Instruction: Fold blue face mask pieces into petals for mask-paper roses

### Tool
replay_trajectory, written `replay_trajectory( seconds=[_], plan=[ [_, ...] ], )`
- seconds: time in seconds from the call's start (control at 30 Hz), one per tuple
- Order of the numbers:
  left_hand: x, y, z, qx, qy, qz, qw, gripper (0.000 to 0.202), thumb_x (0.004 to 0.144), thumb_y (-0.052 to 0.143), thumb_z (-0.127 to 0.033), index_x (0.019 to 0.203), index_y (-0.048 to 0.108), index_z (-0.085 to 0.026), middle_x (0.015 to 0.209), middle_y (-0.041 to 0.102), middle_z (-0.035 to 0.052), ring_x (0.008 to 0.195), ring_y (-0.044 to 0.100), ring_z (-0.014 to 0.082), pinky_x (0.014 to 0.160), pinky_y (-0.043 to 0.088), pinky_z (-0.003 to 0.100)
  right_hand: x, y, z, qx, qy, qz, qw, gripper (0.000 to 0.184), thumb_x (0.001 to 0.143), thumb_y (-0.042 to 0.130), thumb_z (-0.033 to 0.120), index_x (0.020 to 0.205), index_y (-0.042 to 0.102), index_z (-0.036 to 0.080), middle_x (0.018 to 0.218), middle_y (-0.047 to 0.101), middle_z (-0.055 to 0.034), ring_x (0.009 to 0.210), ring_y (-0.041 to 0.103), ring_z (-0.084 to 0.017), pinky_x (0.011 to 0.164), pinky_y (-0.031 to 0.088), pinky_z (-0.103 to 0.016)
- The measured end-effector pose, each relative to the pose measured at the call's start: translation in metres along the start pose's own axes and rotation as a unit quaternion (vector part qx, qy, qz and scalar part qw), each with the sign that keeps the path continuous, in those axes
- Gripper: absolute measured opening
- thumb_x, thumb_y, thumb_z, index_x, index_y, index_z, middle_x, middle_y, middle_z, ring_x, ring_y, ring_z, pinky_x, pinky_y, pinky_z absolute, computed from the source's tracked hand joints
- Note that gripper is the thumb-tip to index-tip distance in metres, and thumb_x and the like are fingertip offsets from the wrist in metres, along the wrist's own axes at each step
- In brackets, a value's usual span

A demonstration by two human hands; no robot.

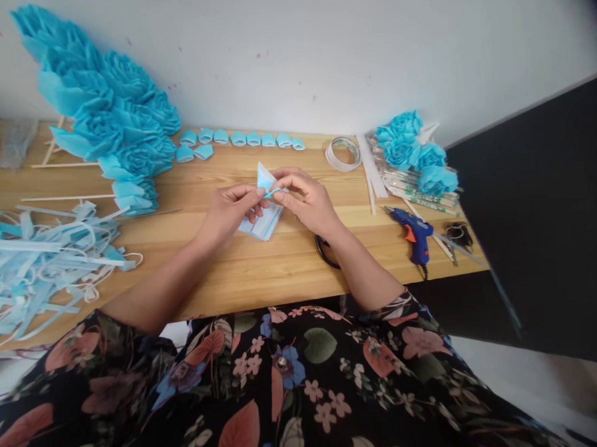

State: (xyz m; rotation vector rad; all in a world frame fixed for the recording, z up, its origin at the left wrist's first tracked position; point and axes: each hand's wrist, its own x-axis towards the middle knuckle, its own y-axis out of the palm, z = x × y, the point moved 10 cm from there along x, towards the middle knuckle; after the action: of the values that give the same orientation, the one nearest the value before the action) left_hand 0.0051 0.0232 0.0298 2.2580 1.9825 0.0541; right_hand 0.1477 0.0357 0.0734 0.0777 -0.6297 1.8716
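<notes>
Both my hands meet over the middle of the wooden table (261, 265). My left hand (232, 210) and my right hand (304, 198) are closed in pinches on a small light-blue folded piece (265, 179) held up between the fingertips. Under the hands lies a small stack of light-blue squares (264, 223) flat on the wood. A row of several small folded blue petals (239, 138) lies along the wall behind the hands.
Blue fabric roses on sticks (107, 107) pile at the back left, more roses (415, 151) at the right. Cut strips (35, 257) heap at the left. A tape roll (343, 152), blue glue gun (415, 232) and black scissors handle (325, 252) lie right.
</notes>
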Motion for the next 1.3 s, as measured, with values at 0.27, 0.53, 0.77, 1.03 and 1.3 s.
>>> replay_trajectory(
  seconds=[0.27,0.53,0.77,1.03,1.3],
  plan=[
    [0.000,0.001,-0.002,0.035,0.008,0.010,0.999,0.033,0.080,0.078,-0.045,0.069,0.074,-0.015,0.060,0.066,0.0016,0.050,0.053,0.0075,0.051,0.043,0.020,-0.002,0.008,-0.025,0.128,0.114,-0.013,0.985,0.022,0.081,0.074,0.040,0.084,0.062,0.021,0.077,0.064,0.0022,0.071,0.055,-0.012,0.068,0.047,-0.028],
    [-0.001,0.002,-0.004,0.087,0.007,0.009,0.996,0.033,0.083,0.074,-0.044,0.066,0.069,-0.016,0.060,0.066,0.0013,0.050,0.052,0.0076,0.050,0.043,0.020,-0.002,0.007,-0.028,0.134,0.131,-0.007,0.982,0.048,0.080,0.075,0.034,0.125,0.064,0.022,0.082,0.067,0.0028,0.074,0.059,-0.014,0.071,0.050,-0.029],
    [-0.003,0.003,-0.008,0.128,0.020,0.003,0.992,0.035,0.085,0.072,-0.042,0.062,0.065,-0.017,0.057,0.063,0.0007,0.047,0.049,0.0071,0.048,0.040,0.019,-0.003,0.015,-0.030,0.189,0.148,0.014,0.971,0.044,0.077,0.078,0.044,0.113,0.073,0.021,0.091,0.074,-0.0011,0.088,0.066,-0.017,0.080,0.055,-0.032],
    [-0.005,0.005,-0.015,0.130,0.045,0.004,0.990,0.040,0.088,0.068,-0.048,0.063,0.066,-0.017,0.056,0.062,0.0014,0.048,0.050,0.0081,0.049,0.041,0.020,-0.003,0.005,-0.027,0.166,0.159,-0.025,0.973,0.032,0.076,0.081,0.046,0.079,0.063,0.019,0.073,0.062,0.0029,0.069,0.053,-0.011,0.066,0.046,-0.026],
    [-0.004,0.006,-0.011,0.093,0.027,0.019,0.995,0.027,0.078,0.076,-0.042,0.075,0.068,-0.017,0.067,0.068,0.0017,0.052,0.052,0.0077,0.050,0.043,0.020,-0.003,-0.002,-0.031,0.140,0.170,-0.056,0.974,0.035,0.079,0.076,0.052,0.081,0.059,0.022,0.069,0.054,0.0043,0.063,0.045,-0.010,0.057,0.037,-0.025]
  ],
)
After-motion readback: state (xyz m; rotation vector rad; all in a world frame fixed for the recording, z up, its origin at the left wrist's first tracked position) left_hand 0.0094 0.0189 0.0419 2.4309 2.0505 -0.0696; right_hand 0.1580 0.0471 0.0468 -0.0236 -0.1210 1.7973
